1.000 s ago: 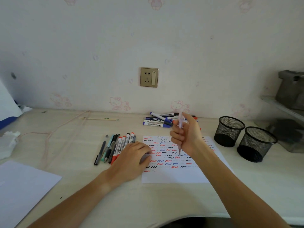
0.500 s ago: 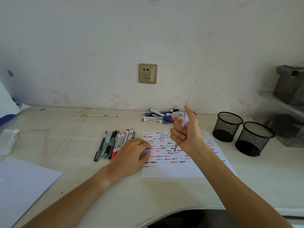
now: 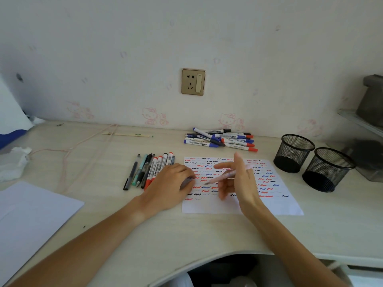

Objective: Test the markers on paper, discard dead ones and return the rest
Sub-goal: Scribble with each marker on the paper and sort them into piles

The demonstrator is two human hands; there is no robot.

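A pale desk [image 3: 157, 235] meets a papered wall. The right hand [image 3: 238, 181], fingers loosely spread and blurred, holds a pink pen [image 3: 228, 175] above the scribbled paper [image 3: 275, 195]. The left hand [image 3: 172, 187] presses flat on the paper's edge, markers [image 3: 153, 168] just beyond its fingers.

Soft even daylight, motion-blurred right hand [image 3: 238, 181], bowed edges

free: bare tabletop [image 3: 207, 230] near front edge | blocked left: pen row [image 3: 149, 170] | blocked back: marker pile [image 3: 219, 139] | blocked right: two mesh cups [image 3: 313, 162] (standing close together)
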